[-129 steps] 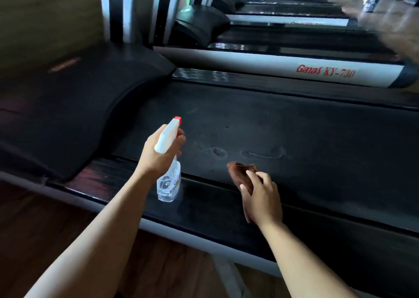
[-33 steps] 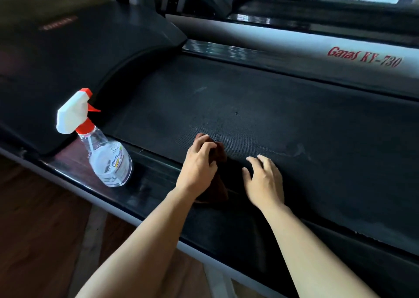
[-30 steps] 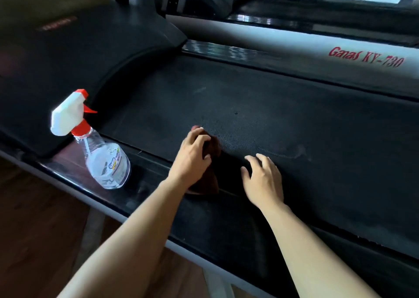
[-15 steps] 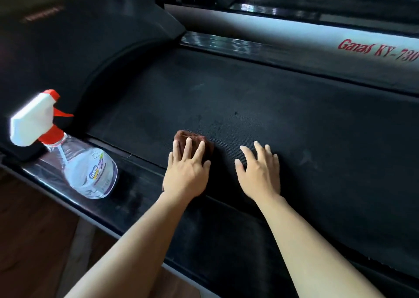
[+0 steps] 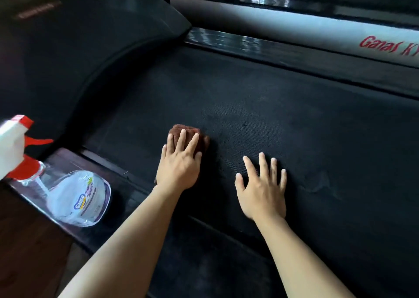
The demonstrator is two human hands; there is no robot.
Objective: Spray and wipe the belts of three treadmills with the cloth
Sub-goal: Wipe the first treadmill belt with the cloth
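Observation:
The black treadmill belt (image 5: pixel 283 98) fills the middle of the view. A small brown cloth (image 5: pixel 201 136) lies on it, and my left hand (image 5: pixel 180 164) presses flat on top of it with fingers spread, so only its far edge shows. To its right, my right hand (image 5: pixel 263 186) rests flat on the bare belt, fingers apart, holding nothing. The clear spray bottle (image 5: pixel 77 198) with a white and red trigger head stands on the treadmill's near side rail (image 5: pixel 68 159), left of my left hand.
The black motor cover (image 5: pixel 79 48) rises at the left end of the belt. Beyond the far side rail, a second treadmill's grey side panel (image 5: pixel 294 30) carries red lettering. Brown wooden floor (image 5: pixel 25 252) shows at the lower left.
The left hand set the bottle on the rail, then took over the cloth and flattened on it, pushing it slightly away. The right hand spread flat on the belt. The view moved closer.

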